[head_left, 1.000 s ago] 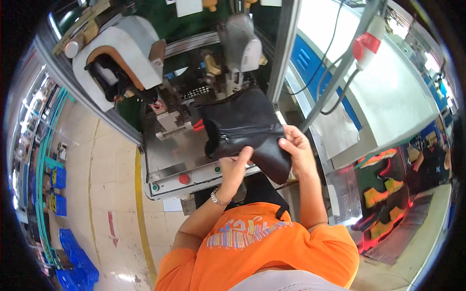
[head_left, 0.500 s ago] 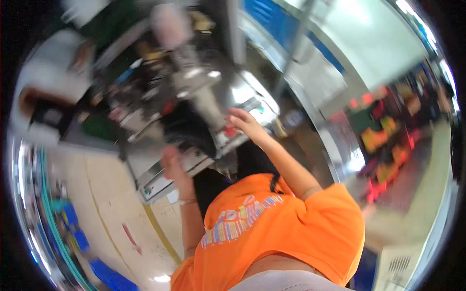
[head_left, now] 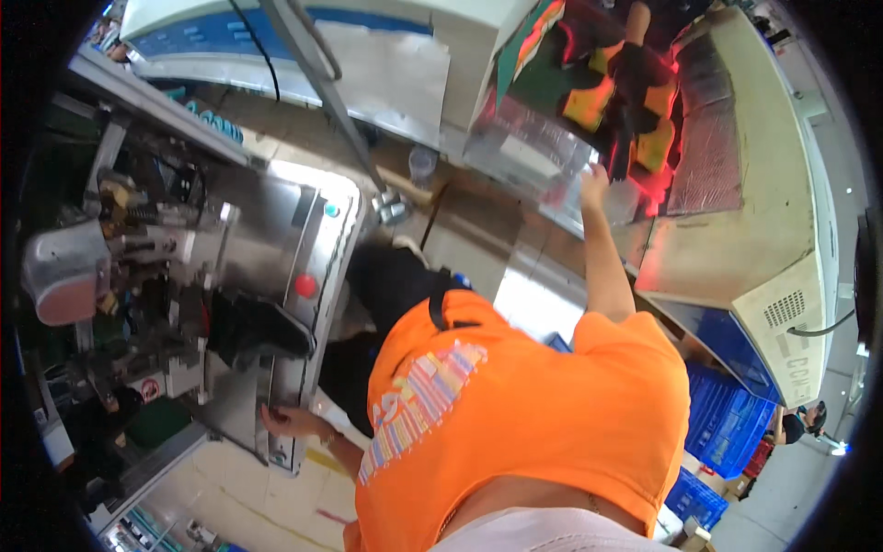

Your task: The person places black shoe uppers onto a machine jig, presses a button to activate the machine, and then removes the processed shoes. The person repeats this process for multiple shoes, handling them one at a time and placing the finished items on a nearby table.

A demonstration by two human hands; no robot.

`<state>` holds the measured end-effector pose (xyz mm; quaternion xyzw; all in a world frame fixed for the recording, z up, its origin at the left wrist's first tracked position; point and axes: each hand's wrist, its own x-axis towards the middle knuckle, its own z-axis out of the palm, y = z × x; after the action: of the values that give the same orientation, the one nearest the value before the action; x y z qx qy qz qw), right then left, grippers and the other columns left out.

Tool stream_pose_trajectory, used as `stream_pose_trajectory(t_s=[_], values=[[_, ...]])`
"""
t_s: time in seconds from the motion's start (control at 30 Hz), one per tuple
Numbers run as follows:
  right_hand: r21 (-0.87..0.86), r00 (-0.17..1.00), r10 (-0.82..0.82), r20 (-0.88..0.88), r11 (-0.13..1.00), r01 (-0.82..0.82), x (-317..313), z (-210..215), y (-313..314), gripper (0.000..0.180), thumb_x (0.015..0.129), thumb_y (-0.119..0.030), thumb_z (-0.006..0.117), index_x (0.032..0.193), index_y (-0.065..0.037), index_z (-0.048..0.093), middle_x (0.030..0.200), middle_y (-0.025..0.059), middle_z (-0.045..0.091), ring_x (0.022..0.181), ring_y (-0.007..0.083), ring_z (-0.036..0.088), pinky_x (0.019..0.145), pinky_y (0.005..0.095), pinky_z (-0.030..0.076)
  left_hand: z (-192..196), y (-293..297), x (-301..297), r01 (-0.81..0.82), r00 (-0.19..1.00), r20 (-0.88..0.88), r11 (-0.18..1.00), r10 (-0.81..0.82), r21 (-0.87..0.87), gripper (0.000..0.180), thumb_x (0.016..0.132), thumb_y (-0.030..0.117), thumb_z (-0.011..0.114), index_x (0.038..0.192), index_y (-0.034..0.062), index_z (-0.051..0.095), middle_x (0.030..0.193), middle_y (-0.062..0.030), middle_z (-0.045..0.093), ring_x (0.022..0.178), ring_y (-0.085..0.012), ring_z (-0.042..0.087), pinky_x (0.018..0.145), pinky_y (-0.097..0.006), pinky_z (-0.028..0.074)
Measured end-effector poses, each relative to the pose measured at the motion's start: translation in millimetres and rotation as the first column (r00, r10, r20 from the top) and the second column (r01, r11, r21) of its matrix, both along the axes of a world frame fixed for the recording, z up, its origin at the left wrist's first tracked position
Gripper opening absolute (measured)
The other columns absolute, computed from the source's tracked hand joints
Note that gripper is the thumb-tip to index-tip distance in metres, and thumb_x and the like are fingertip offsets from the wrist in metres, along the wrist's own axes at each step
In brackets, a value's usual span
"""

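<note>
My left hand (head_left: 292, 422) is at the lower corner of the machine's metal front (head_left: 241, 405), its fingers stretched out and nothing visible in them. Close by, a black shoe upper (head_left: 262, 329) sits at the machine with its toe toward me. Beside it is a red push button (head_left: 304, 285), with a green button (head_left: 331, 211) farther along the panel. My right arm reaches far out to the right. There my right hand (head_left: 596, 187) is at the edge of a clear plastic sheet or tray (head_left: 529, 152); its fingers are too small to show whether they grip it.
A red-lit conveyor (head_left: 704, 175) carries yellow and dark pieces. Another person's arm (head_left: 636, 23) reaches over it from the far side. A slanted metal post (head_left: 324, 92) stands between the machine and a white cabinet (head_left: 395, 78). Blue crates (head_left: 727, 419) are stacked at right.
My view has swung to the right, away from the machine. The right hand has moved from near the machine's panel to the clear plastic; the left hand stays by the machine's lower corner.
</note>
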<state>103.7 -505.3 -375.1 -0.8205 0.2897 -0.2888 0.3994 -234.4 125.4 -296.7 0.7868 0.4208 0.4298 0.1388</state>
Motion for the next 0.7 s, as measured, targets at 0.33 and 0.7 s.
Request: stream_pose_trajectory(t_s=[0.33,0.7], values=[[0.828,0.879,-0.466,-0.098,0.452,0.332,24,-79,-116,0.039,0.068,-0.012,0.07,0.098,0.005,0.053,0.081,0.0094,0.06,0.072,0.0271,0.058,0.061,0.037,0.044,11,-8,4,-0.084,0.991,-0.109,0.996,0.084,0.007,0.023,0.08,-0.001,0.045,0.099,0.0001,0.058,0.108,-0.0165,0.051,0.095,-0.0291,0.05,0.08,-0.036,0.043],[0.404,0.944,-0.329,0.026,0.867,0.291,41,42,-116,0.012,0.073,-0.006,0.059,0.082,0.001,0.055,0.073,0.0069,0.056,0.057,0.021,0.051,0.059,0.033,0.042,3,-2,2,-0.107,0.989,-0.095,0.993,0.112,0.059,0.019,0.082,0.003,0.047,0.098,0.0025,0.058,0.104,-0.0133,0.055,0.097,-0.0287,0.049,0.083,-0.039,0.038]])
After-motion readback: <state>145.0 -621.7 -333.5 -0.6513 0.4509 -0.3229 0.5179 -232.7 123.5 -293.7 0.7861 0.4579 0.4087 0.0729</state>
